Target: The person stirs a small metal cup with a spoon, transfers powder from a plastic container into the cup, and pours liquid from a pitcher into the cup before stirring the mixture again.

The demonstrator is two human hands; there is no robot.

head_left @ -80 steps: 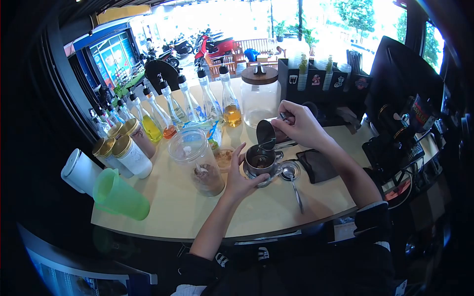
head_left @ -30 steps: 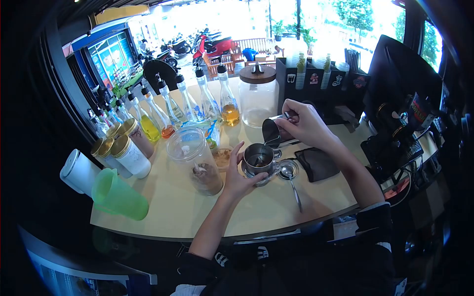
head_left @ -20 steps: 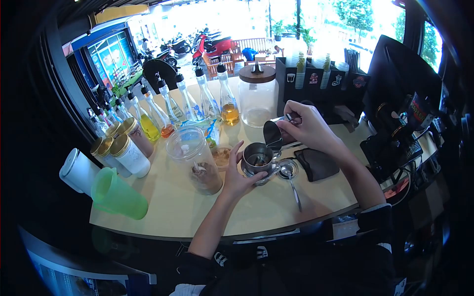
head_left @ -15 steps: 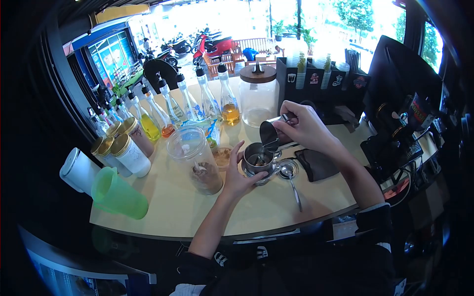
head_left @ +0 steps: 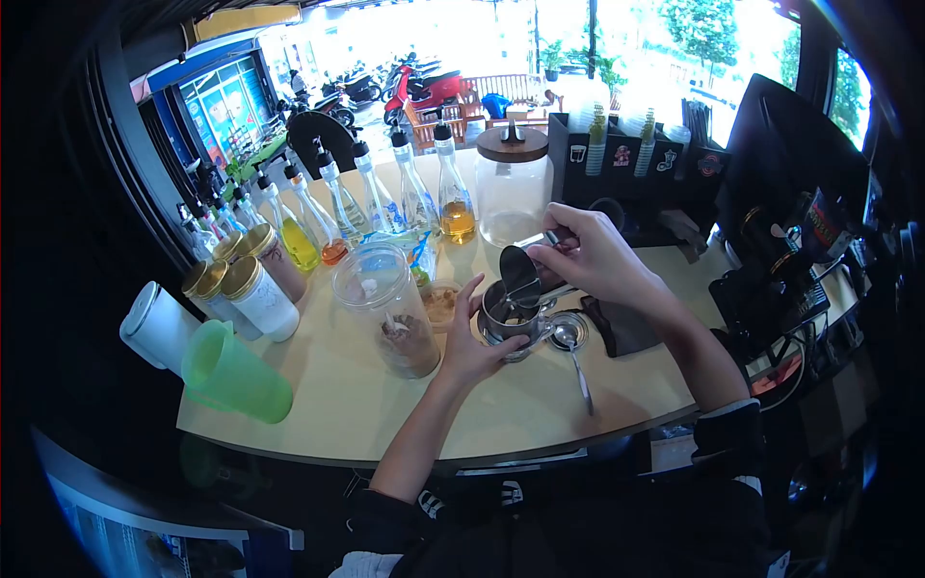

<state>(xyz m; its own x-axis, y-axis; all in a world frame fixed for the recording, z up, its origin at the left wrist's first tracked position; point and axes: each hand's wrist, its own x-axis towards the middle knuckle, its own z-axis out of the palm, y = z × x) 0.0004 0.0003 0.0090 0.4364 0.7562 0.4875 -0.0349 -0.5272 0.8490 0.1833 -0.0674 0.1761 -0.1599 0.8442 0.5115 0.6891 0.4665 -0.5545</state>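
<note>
My left hand [head_left: 474, 345] is wrapped round a small metal cup [head_left: 508, 306], which sits on top of a glass cup [head_left: 517, 354] on the table. Over it, my right hand [head_left: 597, 252] grips the handle of a dark metal pitcher [head_left: 521, 271], tilted with its mouth toward the metal cup. What is inside the metal cup is mostly hidden. Just to the right, a spoon [head_left: 581, 380] rests with its bowl on a small round metal dish [head_left: 569, 328]. A dark cloth [head_left: 641, 328] lies beyond the dish.
A clear jar of brown powder [head_left: 407, 339] stands left of my left hand. Farther left are a green pitcher [head_left: 241, 376] and gold-lidded jars [head_left: 265, 306]. Syrup bottles [head_left: 456, 207], a wooden-lidded jar [head_left: 513, 197] and a black cup holder [head_left: 617, 178] line the back.
The dark pitcher in my right hand is tipped further and sits lower over the metal cup. The whole view has shifted slightly.
</note>
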